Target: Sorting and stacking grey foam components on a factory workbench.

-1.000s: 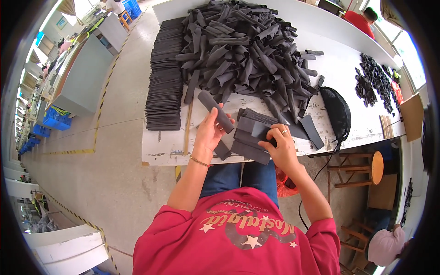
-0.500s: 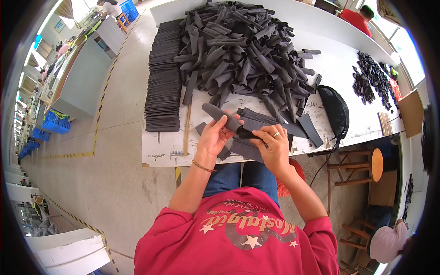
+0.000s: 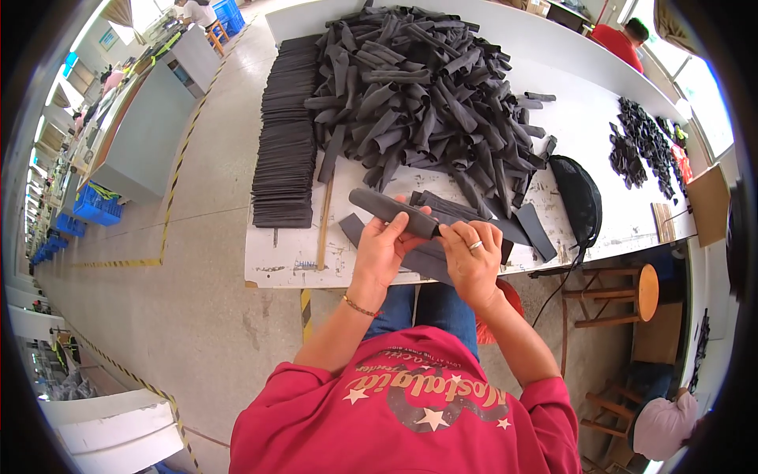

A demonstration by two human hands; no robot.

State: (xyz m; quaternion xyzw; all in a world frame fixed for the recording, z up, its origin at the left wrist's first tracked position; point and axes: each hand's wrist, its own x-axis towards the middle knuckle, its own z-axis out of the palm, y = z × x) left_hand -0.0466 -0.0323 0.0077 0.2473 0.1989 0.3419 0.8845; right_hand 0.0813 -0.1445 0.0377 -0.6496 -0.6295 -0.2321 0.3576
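Observation:
A dark grey fabric tube (image 3: 379,207) is held over the near edge of the table, its rounded end pointing to the far left. My left hand (image 3: 381,251) grips it near the middle, thumb on top. At the tube's right end, my right hand (image 3: 472,265) pinches with its fingertips; a bit of black shows there, partly hidden by the fingers. Flat dark fabric pieces (image 3: 430,262) lie beneath and beyond both hands. Farther back rises a big heap of rolled fabric tubes (image 3: 418,103), with a neat stack of flat pieces (image 3: 283,150) along its left side.
A thin wooden stick (image 3: 325,229) lies left of my hands on the white table (image 3: 272,257). To the right are a black pouch-like thing (image 3: 576,197) with a cord, small black pieces (image 3: 643,146) and a wooden stool (image 3: 647,295). Other people sit farther off.
My left hand has slid rightward along the tube, closer to my right hand. The tube's right end now meets my right fingertips, and less black shows between the hands.

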